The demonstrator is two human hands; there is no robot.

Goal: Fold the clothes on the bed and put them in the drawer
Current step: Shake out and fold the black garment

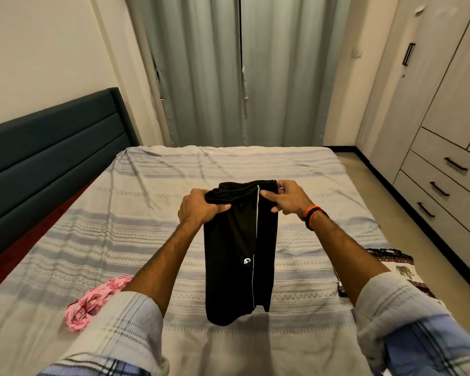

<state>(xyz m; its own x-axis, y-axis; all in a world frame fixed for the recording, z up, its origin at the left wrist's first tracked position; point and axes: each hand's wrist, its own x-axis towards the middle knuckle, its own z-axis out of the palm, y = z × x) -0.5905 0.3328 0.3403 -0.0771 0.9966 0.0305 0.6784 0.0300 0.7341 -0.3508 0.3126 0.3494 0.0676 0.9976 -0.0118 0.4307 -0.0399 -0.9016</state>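
We get one view only — head cam, wide-angle, looking forward and down over the bed [147, 240] toward the curtains [228, 71]; both forearms reach in from the bottom edge — hands close, mid-frame.

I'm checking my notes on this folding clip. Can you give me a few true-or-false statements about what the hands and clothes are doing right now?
1. Both hands grip the black shorts at the waistband. True: left hand, right hand.
2. The shorts lie flat on the bed. False: they hang in the air.
3. A pink garment lies on the bed. True.
4. A drawer stands open. False: all are closed.
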